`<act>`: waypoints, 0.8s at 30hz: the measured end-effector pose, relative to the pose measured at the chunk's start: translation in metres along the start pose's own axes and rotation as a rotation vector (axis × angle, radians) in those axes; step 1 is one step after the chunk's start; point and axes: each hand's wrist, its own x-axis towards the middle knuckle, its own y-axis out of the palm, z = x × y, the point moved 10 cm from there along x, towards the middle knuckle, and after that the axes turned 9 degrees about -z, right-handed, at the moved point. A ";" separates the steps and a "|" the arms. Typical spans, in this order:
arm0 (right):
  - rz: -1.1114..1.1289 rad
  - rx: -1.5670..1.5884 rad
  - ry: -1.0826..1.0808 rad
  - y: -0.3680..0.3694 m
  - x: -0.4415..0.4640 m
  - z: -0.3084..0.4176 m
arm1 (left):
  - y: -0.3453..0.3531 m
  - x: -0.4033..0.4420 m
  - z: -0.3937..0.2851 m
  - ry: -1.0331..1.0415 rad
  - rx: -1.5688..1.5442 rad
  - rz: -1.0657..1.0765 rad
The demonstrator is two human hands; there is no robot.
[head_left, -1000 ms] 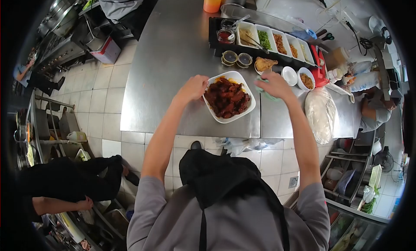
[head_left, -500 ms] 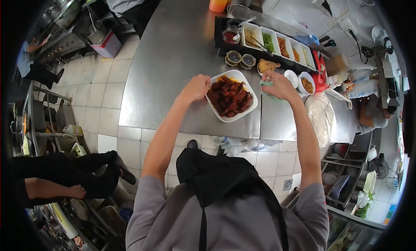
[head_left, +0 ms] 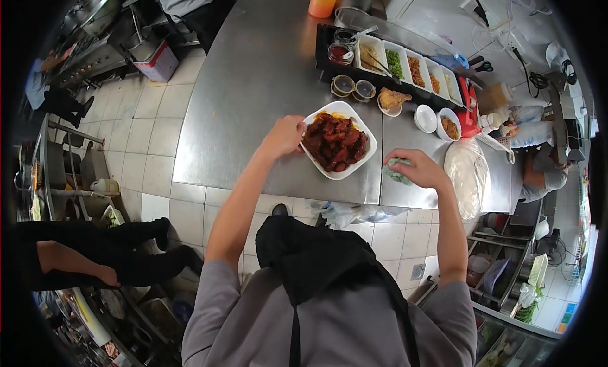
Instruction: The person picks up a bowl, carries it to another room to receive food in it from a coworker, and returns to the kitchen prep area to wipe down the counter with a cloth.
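Observation:
A white square bowl (head_left: 337, 175) stands on the steel table, filled with dark red, glazed pieces of meat (head_left: 334, 142). My left hand (head_left: 285, 137) has its fingers closed at the bowl's left rim, with the fingertips partly hidden. To the right of the bowl, my right hand (head_left: 419, 168) is closed on a crumpled pale green cloth (head_left: 397, 171), at the table surface. Beyond the bowl sit two small sauce cups (head_left: 343, 84) and a small dish with a fried chicken piece (head_left: 394, 99).
A black rack (head_left: 324, 61) holds white tubs of toppings at the back. Right of it are white bowls (head_left: 425, 118), a red container (head_left: 467, 113) and a stack of clear plastic bags (head_left: 467, 180). An orange bottle (head_left: 323, 0) stands at the far edge. Another person's arm (head_left: 79, 263) shows at left.
My right hand has moved toward me with the green cloth, away from the chicken dish and white bowls. My left hand stays at the bowl. The person at left has shifted a leg.

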 end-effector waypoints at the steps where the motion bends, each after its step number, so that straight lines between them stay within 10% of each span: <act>1: -0.059 0.072 0.017 -0.005 -0.006 -0.004 | -0.004 -0.006 0.003 -0.017 -0.013 -0.047; 3: -0.162 0.390 0.169 -0.007 -0.018 -0.027 | -0.008 -0.023 0.008 -0.048 -0.037 -0.135; 5: -0.239 0.738 0.269 -0.004 -0.027 -0.042 | -0.038 -0.063 -0.038 0.367 0.213 -0.661; 12: -0.379 1.354 0.327 0.030 -0.046 -0.028 | 0.128 -0.107 -0.075 0.044 -0.789 0.143; 14: -0.565 0.780 0.176 0.005 -0.053 -0.024 | 0.169 -0.113 -0.061 -0.331 -1.147 0.334; 19: -0.714 0.002 -0.065 0.010 -0.081 0.023 | 0.174 -0.110 -0.053 -0.365 -1.141 0.176; 24: -0.847 0.484 0.169 0.023 -0.108 0.001 | 0.185 -0.116 -0.070 -0.094 -0.917 0.283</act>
